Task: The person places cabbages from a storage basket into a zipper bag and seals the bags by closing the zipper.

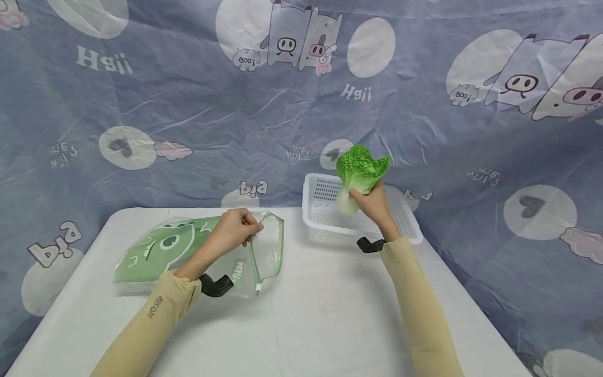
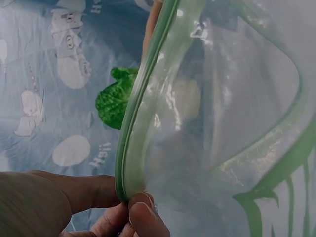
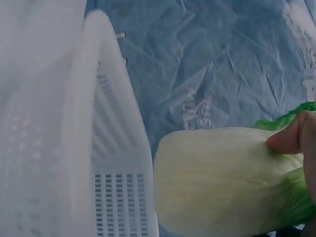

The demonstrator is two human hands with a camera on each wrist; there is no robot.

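My right hand [image 1: 372, 201] grips a napa cabbage [image 1: 360, 170] near its middle. Its green leaves point up and its pale base [image 3: 217, 180] hangs over the white plastic basket [image 1: 313, 217]. With my left hand [image 1: 233, 228] I pinch the green-edged rim of a clear zip bag [image 1: 268, 246] between thumb and fingers. The bag lies on the table with its mouth end raised and spread, facing right. A green cartoon face [image 1: 167, 246] is printed across its body. In the left wrist view, cabbage leaves [image 2: 114, 101] show beyond the bag's zip edge.
The slotted basket stands at the back right of the white table [image 1: 320, 324], close to the table's far edge. A blue-grey cloth [image 1: 264, 110] with cartoon prints hangs behind and beside the table. Each wrist wears a black band mount [image 1: 216, 285].
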